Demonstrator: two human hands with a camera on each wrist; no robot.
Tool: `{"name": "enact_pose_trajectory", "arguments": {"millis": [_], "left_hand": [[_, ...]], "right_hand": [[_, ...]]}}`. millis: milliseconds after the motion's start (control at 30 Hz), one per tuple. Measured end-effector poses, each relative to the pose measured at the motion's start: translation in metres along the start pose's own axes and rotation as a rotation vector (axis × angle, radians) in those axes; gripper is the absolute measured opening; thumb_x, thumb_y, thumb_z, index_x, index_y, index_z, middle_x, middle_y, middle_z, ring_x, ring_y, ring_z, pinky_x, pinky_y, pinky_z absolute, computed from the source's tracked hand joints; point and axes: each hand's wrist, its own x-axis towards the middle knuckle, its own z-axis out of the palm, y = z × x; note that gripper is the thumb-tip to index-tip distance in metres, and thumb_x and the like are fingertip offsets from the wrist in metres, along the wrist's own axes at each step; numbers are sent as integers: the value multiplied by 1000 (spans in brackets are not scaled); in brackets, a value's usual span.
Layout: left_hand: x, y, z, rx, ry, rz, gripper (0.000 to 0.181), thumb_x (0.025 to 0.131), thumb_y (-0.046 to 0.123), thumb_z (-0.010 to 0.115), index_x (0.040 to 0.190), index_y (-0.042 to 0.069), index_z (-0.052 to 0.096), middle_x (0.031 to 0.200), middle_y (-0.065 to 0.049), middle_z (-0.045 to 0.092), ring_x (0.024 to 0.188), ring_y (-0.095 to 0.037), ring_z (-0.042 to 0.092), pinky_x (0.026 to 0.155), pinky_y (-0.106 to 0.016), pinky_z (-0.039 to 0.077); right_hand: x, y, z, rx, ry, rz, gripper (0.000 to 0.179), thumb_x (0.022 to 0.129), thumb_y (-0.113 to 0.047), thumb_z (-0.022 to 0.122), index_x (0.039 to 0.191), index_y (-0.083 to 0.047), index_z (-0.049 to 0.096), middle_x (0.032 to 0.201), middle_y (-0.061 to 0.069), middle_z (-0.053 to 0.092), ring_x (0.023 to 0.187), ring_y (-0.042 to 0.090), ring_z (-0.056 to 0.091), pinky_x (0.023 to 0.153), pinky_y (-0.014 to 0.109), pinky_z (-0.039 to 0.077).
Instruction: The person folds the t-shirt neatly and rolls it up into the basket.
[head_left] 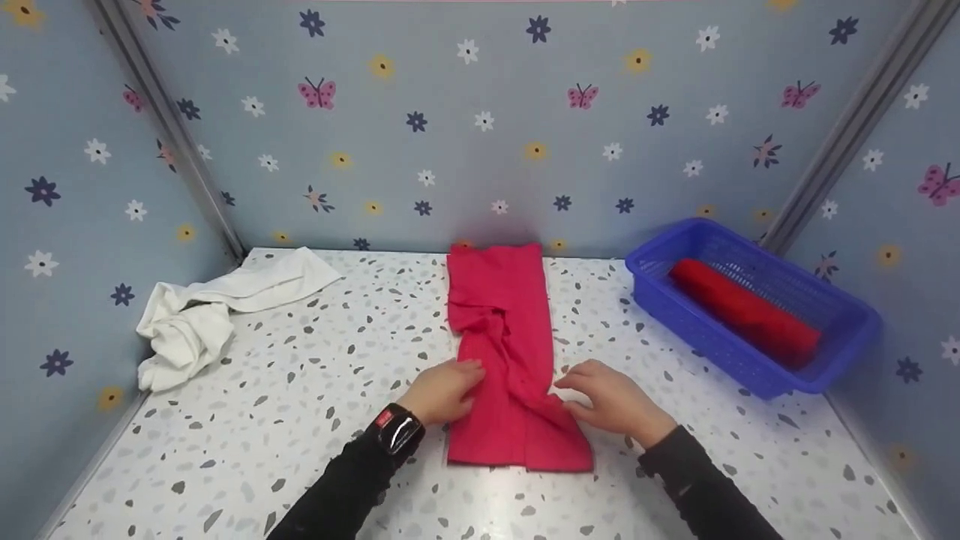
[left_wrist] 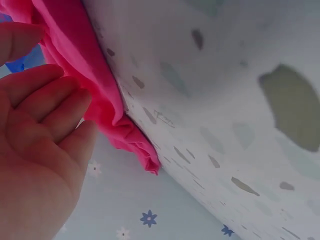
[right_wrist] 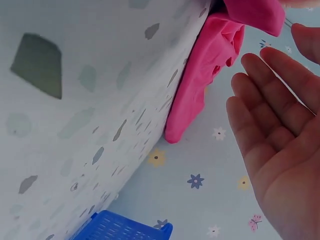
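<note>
A pinkish-red cloth (head_left: 499, 277), perhaps a garment, lies as a long folded strip from the back wall towards the front. Its middle is rumpled, and one fold slants to the front right corner. At its left edge is my left hand (head_left: 448, 391), fingertips over the cloth; in the left wrist view the fingers (left_wrist: 50, 102) are loosely extended beside the fabric (left_wrist: 82, 55). My right hand (head_left: 616, 400) is by the right edge, close to the slanting fold; whether it touches is unclear. In the right wrist view its fingers (right_wrist: 265, 100) are relaxed, apart from the fabric (right_wrist: 200, 80).
A blue plastic basket (head_left: 705, 349) stands at the right with a rolled red cloth (head_left: 742, 311) inside. On the left lies a crumpled white cloth (head_left: 195, 330). Flower-patterned walls (head_left: 480, 150) enclose the speckled tabletop (head_left: 337, 450) at the back and sides.
</note>
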Motion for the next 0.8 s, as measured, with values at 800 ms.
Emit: {"name": "enact_pose_trajectory", "arguments": {"millis": [800], "left_hand": [[-70,19,-4,27,54,170,34,96,-3,69,129,0,74,139,-15,69,132,-29,65,112,-44,50]], "right_hand": [[-47,-8,4,5,94,-298,35,70,10,84,98,-11,77,97,-1,70,91,18,65,80,30,57]]}}
